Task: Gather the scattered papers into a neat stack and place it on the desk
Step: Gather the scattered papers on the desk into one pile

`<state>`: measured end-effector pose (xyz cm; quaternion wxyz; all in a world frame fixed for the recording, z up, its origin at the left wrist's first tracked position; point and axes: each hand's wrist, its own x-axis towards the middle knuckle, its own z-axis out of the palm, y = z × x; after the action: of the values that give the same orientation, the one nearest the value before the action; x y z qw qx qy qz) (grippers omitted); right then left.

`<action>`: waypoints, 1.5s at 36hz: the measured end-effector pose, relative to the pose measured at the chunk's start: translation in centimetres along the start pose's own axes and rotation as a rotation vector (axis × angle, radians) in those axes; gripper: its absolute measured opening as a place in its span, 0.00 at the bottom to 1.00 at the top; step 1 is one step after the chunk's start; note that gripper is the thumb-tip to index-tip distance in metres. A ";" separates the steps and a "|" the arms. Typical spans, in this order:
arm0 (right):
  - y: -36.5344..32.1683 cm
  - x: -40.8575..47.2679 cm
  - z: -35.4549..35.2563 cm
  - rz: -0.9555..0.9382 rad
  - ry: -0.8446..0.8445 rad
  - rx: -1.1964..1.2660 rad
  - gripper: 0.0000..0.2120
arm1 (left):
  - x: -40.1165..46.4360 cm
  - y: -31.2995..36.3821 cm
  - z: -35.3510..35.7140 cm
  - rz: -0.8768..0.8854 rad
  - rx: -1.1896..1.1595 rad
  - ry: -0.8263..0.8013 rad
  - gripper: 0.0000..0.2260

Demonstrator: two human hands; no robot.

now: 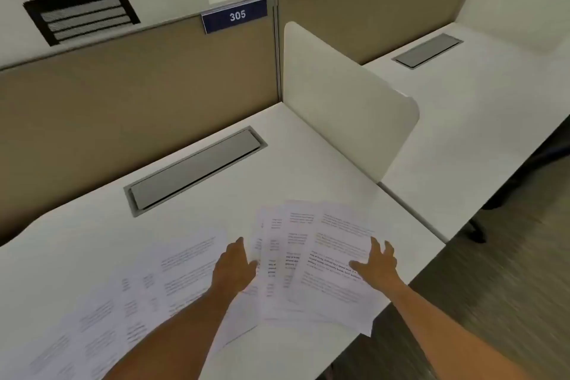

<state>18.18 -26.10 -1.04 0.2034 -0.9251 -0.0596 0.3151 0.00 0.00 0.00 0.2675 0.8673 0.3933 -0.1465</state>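
Several printed white papers lie fanned out near the front right of the white desk; this right-hand bunch overlaps loosely. More sheets are spread over the front left of the desk, partly under my left forearm. My left hand rests flat at the left edge of the right-hand bunch, fingers together. My right hand lies on the top sheet at its right side with fingers spread. Neither hand grips a sheet.
A grey cable hatch is set into the desk ahead. A tan back partition carries a blue sign reading 305. A white side divider bounds the right; a neighbouring desk lies beyond. Black chair backs stand behind.
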 end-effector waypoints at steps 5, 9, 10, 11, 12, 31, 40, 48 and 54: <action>2.3 1.4 1.4 0.167 -0.046 0.071 0.51 | 0.1 0.7 2.7 -0.110 -0.008 -0.044 0.35; 3.5 2.5 2.5 0.164 -0.069 -0.016 0.53 | 0.5 0.6 4.5 -0.136 -0.021 -0.019 0.41; 3.6 2.6 2.8 0.158 -0.080 -0.066 0.53 | 0.6 0.5 4.7 -0.139 -0.033 -0.024 0.42; 3.7 2.7 2.9 0.143 -0.085 -0.120 0.52 | 0.8 0.4 4.9 -0.142 -0.047 -0.036 0.43; 3.6 2.8 3.0 0.128 -0.093 -0.166 0.52 | 1.0 0.3 5.1 -0.145 -0.058 -0.051 0.44; 0.7 1.9 6.7 -0.031 -0.072 -0.135 0.51 | 4.0 0.4 3.7 -0.144 0.030 -0.079 0.38; 0.4 1.8 6.5 -0.056 -0.156 -0.174 0.51 | 4.4 1.3 3.8 -0.165 -0.016 -0.154 0.35; -1.5 2.5 6.3 -0.018 -0.067 -0.223 0.46 | 4.9 2.7 4.8 -0.250 -0.190 -0.198 0.35; -2.8 3.2 6.3 0.041 0.024 -0.242 0.51 | 4.8 4.8 5.0 -0.309 -0.203 -0.143 0.33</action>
<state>16.96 -20.71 -6.17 0.0845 -0.9476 -0.0758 0.2987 6.51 -2.62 -4.58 0.3552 0.7526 0.5144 -0.2068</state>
